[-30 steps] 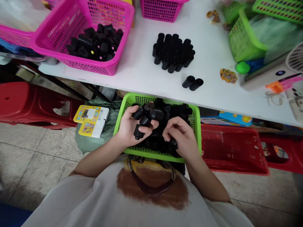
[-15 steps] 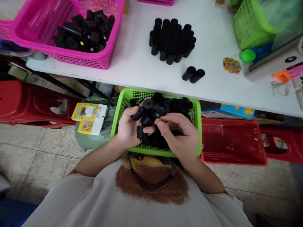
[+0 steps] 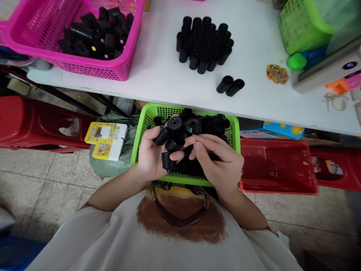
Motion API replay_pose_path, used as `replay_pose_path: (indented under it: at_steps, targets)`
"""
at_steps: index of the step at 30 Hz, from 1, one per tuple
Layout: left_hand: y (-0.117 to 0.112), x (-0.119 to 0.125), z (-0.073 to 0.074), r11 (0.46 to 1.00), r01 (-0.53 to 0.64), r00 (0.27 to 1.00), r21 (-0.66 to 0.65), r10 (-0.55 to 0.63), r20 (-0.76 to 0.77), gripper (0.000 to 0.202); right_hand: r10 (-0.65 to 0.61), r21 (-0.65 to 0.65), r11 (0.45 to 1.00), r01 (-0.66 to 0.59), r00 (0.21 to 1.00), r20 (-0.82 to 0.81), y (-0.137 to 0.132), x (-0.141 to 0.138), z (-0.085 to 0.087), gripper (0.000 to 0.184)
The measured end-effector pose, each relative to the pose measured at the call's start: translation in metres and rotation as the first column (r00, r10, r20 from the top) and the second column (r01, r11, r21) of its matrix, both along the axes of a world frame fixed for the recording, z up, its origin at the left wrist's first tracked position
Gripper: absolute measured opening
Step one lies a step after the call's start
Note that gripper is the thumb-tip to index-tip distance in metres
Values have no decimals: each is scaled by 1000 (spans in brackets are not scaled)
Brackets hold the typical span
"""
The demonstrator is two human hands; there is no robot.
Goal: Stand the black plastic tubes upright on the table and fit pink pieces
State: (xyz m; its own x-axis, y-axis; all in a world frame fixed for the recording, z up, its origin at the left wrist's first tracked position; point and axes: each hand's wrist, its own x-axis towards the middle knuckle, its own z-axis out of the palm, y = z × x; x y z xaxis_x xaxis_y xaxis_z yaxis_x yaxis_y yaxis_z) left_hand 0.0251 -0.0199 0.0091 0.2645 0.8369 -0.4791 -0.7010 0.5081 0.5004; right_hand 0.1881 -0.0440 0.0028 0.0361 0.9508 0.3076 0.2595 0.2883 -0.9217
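Several short black plastic cylinders with round holes in their ends are gathered in my left hand, its fingers curled around them. My right hand is beside them with thumb and forefinger pinched together; whatever is between the fingertips is too small to make out. Both hands are over a green basket, where more black cylinders lie loose. On the white table just beyond, two black tubes rest side by side, behind them a cluster of upright black tubes.
A pink basket of black parts stands at the table's left. Toward the right lie small printed pieces, a green ball and a green basket. Below are a red crate, a red stool and a yellow-white box.
The cylinders in my left hand have shifted, and one beside my right fingertips now shows its end turned upward. My right hand has moved slightly to the right, off that cylinder.
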Motion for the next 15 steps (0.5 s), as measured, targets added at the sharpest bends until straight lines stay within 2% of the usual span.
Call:
replay_pose_path:
  at_steps: [7, 12, 15]
  targets:
    - [2, -3, 0, 999, 35, 996, -20, -34, 82, 49, 17, 9, 1000, -16, 999, -49, -4, 1, 1, 16]
    - [1, -5, -1, 990, 103, 985, 100, -115, 128, 55, 24, 9, 1000, -23, 995, -100, -5, 7, 2, 14]
    - [-1, -8, -1, 969, 182, 973, 170, -202, 112, 54, -31, -5, 1000, 30, 981, -193, -2, 13, 0, 16]
